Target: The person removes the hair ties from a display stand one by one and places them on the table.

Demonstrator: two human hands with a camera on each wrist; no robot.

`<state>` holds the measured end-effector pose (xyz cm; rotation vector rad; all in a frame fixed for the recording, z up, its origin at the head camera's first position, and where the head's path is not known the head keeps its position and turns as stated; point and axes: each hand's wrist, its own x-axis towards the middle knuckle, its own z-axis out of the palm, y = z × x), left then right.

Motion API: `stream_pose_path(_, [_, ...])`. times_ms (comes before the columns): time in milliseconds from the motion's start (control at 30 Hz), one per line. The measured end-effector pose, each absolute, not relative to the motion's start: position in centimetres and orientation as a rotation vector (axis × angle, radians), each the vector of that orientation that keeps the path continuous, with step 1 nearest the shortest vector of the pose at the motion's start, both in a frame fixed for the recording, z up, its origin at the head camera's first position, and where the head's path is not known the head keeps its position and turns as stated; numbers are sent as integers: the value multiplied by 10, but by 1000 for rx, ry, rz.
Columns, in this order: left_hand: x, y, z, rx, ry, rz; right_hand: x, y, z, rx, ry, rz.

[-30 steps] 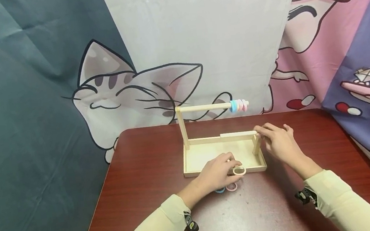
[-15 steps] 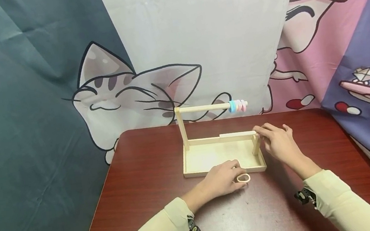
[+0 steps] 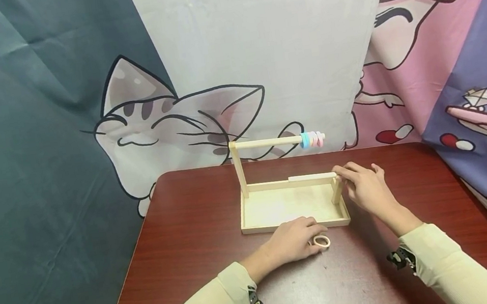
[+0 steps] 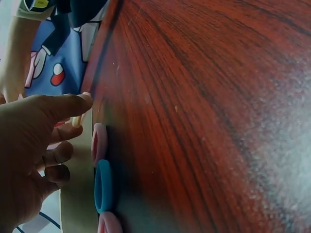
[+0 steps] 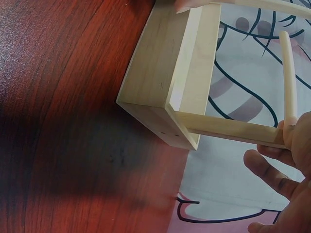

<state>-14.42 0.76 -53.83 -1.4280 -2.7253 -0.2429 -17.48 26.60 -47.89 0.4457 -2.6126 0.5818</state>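
Thumb and finger of my left hand (image 3: 295, 240) pinch a cream ring (image 3: 322, 242) close over the table, just in front of the wooden stand's tray (image 3: 295, 227). In the left wrist view, a pink ring (image 4: 99, 144), a blue ring (image 4: 103, 187) and another pink ring (image 4: 110, 224) lie in a row beside that tray; the hand hides them from the head camera. My right hand (image 3: 366, 188) grips the top of the stand's short post (image 5: 228, 128), where a thin dowel (image 5: 288, 77) meets it. Its other fingers are spread loosely.
From the stand's tall post (image 3: 239, 170) a long upper bar (image 3: 267, 142) reaches right over the tray. Several blue, cream and pink rings (image 3: 312, 139) hang near its tip. A printed curtain (image 3: 286, 54) stands close behind the table (image 3: 188, 221).
My left hand has come down toward the table's near side with the cream ring, now covering the blue and pink rings seen earlier. My right hand stays at the post.
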Motion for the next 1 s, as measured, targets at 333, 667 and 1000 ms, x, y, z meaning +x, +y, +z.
stream_pose_path(333, [-143,6,-542,-1423,-2781,-154,-175,265,-479,448,-2605,561])
stream_pose_path(667, [-143,6,-542,-1415,-2796,-156,-174,264,-479,441,-2606,563])
stream_pose_path(1000, [-143,4,-542,-1409,-2802,-159,-176,266,-481,442,-2615,554])
